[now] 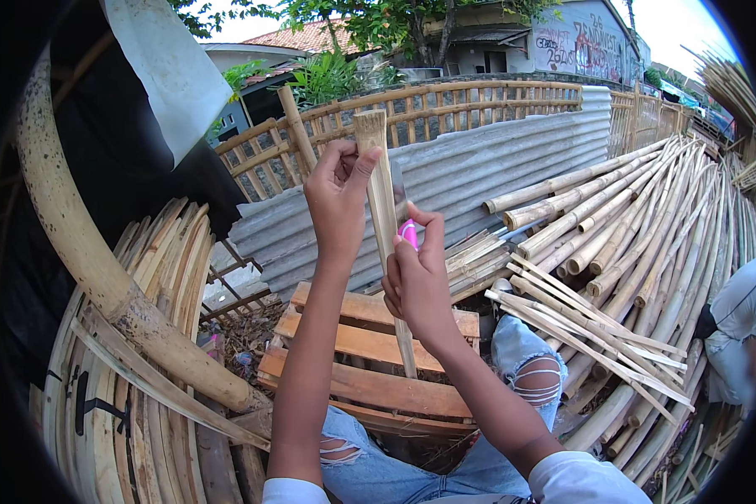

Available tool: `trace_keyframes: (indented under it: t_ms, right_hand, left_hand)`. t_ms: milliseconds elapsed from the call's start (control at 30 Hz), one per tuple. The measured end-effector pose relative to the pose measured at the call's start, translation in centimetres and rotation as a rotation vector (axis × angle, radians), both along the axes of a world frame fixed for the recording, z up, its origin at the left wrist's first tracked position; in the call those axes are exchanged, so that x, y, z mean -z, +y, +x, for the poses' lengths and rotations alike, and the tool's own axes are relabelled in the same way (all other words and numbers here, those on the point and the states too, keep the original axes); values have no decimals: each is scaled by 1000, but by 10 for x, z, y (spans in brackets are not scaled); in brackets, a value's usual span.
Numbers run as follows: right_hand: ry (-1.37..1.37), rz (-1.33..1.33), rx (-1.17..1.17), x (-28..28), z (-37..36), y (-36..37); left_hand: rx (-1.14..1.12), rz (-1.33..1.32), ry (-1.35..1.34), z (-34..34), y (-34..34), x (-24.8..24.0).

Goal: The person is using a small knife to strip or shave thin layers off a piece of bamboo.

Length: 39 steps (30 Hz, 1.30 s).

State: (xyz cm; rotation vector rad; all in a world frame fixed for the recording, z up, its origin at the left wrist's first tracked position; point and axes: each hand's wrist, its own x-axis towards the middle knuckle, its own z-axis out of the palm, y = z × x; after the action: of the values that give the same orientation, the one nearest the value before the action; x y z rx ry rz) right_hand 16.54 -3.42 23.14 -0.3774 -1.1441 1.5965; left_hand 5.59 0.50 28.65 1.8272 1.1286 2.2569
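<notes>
A split bamboo strip (381,197) stands nearly upright in front of me, its lower end on a slatted wooden crate (353,340). Near the strip's top, my left hand (338,189) grips it, with the thumb pressed on its face. My right hand (416,277) is closed round the pink handle (408,233) of a knife. The knife's grey blade (397,183) points upward along the strip's right edge. Whether the blade touches the bamboo I cannot tell.
Long bamboo poles (647,218) and loose split strips (592,323) lie to the right. More split bamboo (155,277) leans at the left, beside a thick bamboo post (84,227). Corrugated sheeting (496,160) runs behind. Another person (737,323) is at the far right.
</notes>
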Motion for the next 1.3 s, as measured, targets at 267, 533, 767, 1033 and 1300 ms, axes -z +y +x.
trace_keyframes:
  t_ms: [267, 533, 767, 1033, 1300]
  right_hand:
    - [-69, -227, -119, 74, 10, -9]
    - [-287, 93, 210, 74, -5, 0]
    - [-414, -59, 97, 115, 6, -5]
    - [-347, 527, 416, -53, 11, 35]
    - [-403, 319, 336, -8, 3, 21]
  left_hand:
    - [-2, -36, 3, -9, 1, -1]
    - [-41, 8, 6, -3, 10, 0]
    - [-75, 6, 36, -13, 11, 2]
    - [-72, -56, 72, -3, 11, -4]
    - [-216, -54, 125, 3, 10, -8]
